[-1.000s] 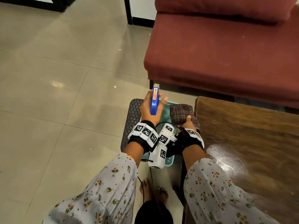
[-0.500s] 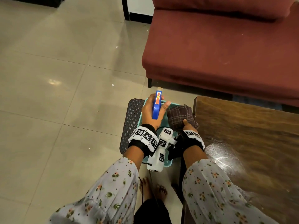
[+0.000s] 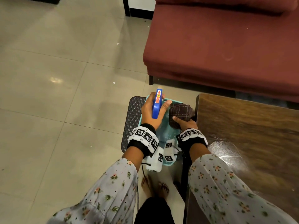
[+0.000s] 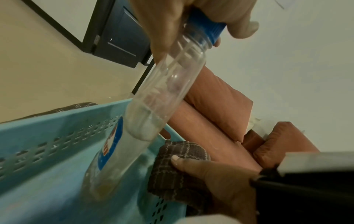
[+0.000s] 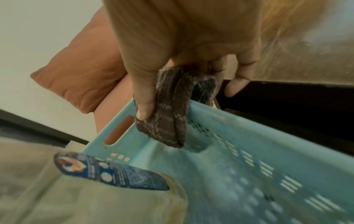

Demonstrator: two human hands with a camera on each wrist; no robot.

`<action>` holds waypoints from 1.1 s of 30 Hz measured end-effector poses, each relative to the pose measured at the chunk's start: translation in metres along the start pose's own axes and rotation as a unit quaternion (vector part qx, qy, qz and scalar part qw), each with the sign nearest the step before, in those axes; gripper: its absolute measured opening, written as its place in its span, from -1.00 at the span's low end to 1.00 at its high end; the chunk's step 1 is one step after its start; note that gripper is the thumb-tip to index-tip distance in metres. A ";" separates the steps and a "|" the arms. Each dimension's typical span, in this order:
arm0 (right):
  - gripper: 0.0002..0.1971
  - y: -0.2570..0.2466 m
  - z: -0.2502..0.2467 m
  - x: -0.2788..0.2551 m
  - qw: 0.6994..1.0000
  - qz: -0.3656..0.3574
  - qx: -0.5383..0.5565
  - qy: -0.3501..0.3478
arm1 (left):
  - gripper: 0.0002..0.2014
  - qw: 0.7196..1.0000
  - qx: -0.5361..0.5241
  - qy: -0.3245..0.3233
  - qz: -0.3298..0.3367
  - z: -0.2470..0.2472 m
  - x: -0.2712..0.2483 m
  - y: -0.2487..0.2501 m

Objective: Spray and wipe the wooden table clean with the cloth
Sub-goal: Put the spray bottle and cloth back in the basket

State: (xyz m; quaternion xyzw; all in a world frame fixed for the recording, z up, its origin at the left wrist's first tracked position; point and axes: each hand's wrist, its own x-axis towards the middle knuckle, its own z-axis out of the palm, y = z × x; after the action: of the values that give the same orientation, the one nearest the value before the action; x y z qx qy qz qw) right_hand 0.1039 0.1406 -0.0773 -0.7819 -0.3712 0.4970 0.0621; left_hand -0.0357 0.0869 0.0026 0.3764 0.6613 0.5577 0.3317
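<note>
One spray bottle [image 3: 156, 104] is seen: a clear, almost empty plastic body with a blue label [image 4: 111, 145], a ribbed blue collar and a blue trigger head carrying a red and yellow sticker. It is gripped by the left hand [image 3: 152, 110], whose fingers are curled round the neck just under the head, the thumb lying along one side. The bottle is held tilted, its base down inside the light blue basket [image 4: 47, 133] directly beneath that hand; whether the base touches the basket floor cannot be told.

One cloth [image 3: 180, 113] is seen: dark brown with a pale check pattern, folded into a thick wad. It is pinched by the right hand [image 3: 186, 124], the thumb [image 5: 143, 94] pressed on one face and the fingers curled behind the other. The wad hangs below that hand, over the far corner of the basket, close to the slotted handle in the end wall. The cloth is just to the right of the left hand and the bottle, near but apart from them.

One wooden table [image 3: 252, 136] lies just to the right of the right hand, its dark grained top showing a wet, shiny patch [image 3: 226, 152] beside the right forearm. One basket is counted, perforated along its walls, resting on a dark woven mat [image 3: 133, 113] beneath the left hand. One maroon sofa [image 3: 226, 46] stands beyond both hands. Two marker-patterned wristbands are worn, one on each wrist.
</note>
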 end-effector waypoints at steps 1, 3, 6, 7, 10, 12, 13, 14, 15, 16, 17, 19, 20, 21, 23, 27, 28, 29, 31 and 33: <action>-0.32 0.000 -0.001 -0.001 1.000 -0.001 -0.007 0.006 | -0.82 1.000 0.000 -0.001 -0.002 0.001 0.000 0.001; -0.28 -0.002 -0.001 -0.005 1.000 -0.001 -0.015 0.010 | -0.79 1.000 -0.001 -0.005 -0.006 0.003 0.000 0.001; -0.14 -0.004 0.002 -0.005 0.998 -0.030 -0.049 0.038 | -0.73 1.000 -0.004 -0.002 -0.010 0.004 -0.003 -0.001; -0.08 -0.006 0.002 -0.007 0.995 -0.070 -0.037 0.053 | -0.73 1.000 -0.002 -0.001 -0.009 0.004 -0.004 -0.001; -0.13 -0.012 -0.001 -0.009 0.985 -0.161 -0.013 0.057 | -0.71 1.000 0.007 -0.009 -0.012 0.000 -0.004 0.000; -0.33 -0.015 -0.006 -0.011 0.988 -0.151 -0.018 0.042 | -0.65 1.000 0.018 -0.013 -0.011 -0.002 -0.003 -0.002; -0.41 -0.016 -0.009 -0.012 0.989 -0.144 -0.023 0.038 | -0.62 1.000 0.022 -0.015 -0.012 -0.003 -0.004 -0.004; -0.46 -0.015 -0.011 -0.013 0.990 -0.136 -0.026 0.035 | -0.59 0.999 0.023 -0.018 -0.015 -0.003 -0.005 -0.004; -0.47 -0.014 -0.013 -0.013 0.991 -0.128 -0.031 0.032 | -0.56 0.999 0.022 -0.020 -0.020 -0.003 -0.006 -0.006; -0.47 -0.012 -0.014 -0.013 0.991 -0.124 -0.034 0.030 | -0.53 0.999 0.020 -0.022 -0.026 -0.002 -0.008 -0.007; -0.46 -0.010 -0.014 -0.013 0.992 -0.120 -0.040 0.028 | -0.49 0.999 0.022 -0.025 -0.034 -0.001 -0.009 -0.008; -0.42 -0.009 -0.012 -0.014 0.992 -0.112 -0.047 0.026 | -0.43 0.998 0.035 -0.037 -0.048 0.000 -0.012 -0.009; -0.35 -0.009 -0.011 -0.014 0.993 -0.105 -0.047 0.025 | -0.40 0.997 0.041 -0.043 -0.055 0.000 -0.013 -0.009; -0.24 -0.009 -0.010 -0.015 0.994 -0.096 -0.041 0.026 | -0.38 0.996 0.043 -0.049 -0.066 0.000 -0.013 -0.010; -0.04 -0.007 -0.009 -0.016 0.996 -0.080 -0.038 0.029 | -0.36 0.993 0.045 -0.057 -0.095 -0.002 -0.014 -0.013; -0.23 -0.005 -0.007 -0.010 0.995 -0.070 -0.073 0.015 | -0.55 0.987 0.068 -0.104 -0.104 -0.005 -0.013 -0.018; -0.27 -0.006 -0.007 -0.009 0.994 -0.070 -0.079 0.012 | -0.57 0.985 0.065 -0.115 -0.107 -0.005 -0.013 -0.018; -0.28 -0.006 -0.007 -0.008 0.994 -0.070 -0.083 0.010 | -0.58 0.985 0.064 -0.118 -0.111 -0.005 -0.012 -0.016; -0.28 -0.006 -0.007 -0.006 0.993 -0.072 -0.088 0.010 | -0.58 0.985 0.060 -0.112 -0.114 -0.003 -0.012 -0.015; -0.27 -0.005 -0.006 -0.007 0.993 -0.076 -0.091 0.010 | -0.58 0.986 0.049 -0.104 -0.119 -0.002 -0.015 -0.015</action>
State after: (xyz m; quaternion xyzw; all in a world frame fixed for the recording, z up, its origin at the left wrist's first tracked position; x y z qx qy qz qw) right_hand 0.1051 0.1416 -0.0671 -0.7587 -0.4724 0.4474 0.0320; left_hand -0.0319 0.0719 -0.0121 0.3663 0.6897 0.4392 0.4441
